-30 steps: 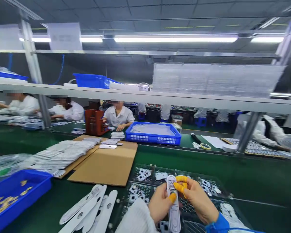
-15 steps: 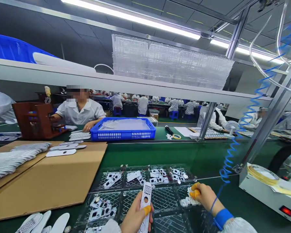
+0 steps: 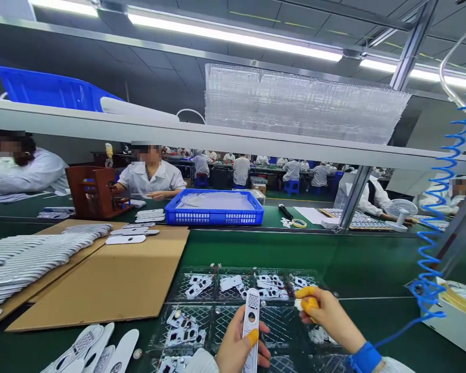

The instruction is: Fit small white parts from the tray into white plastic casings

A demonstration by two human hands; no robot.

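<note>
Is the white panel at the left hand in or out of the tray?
Out: the left hand holds the white panel up over the tray, thumb across its face.

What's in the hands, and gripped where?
Left hand: long white panel, clasped around its lower half. Right hand: small white piece, pinched; partly hidden, so which part is gripped can't be told.

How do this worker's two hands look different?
The left hand grips a long white panel; the right hand pinches a small white piece. The left hand shows one yellow finger cover, the right hand at least two. Both hands have yellow-covered thumbs.
</note>
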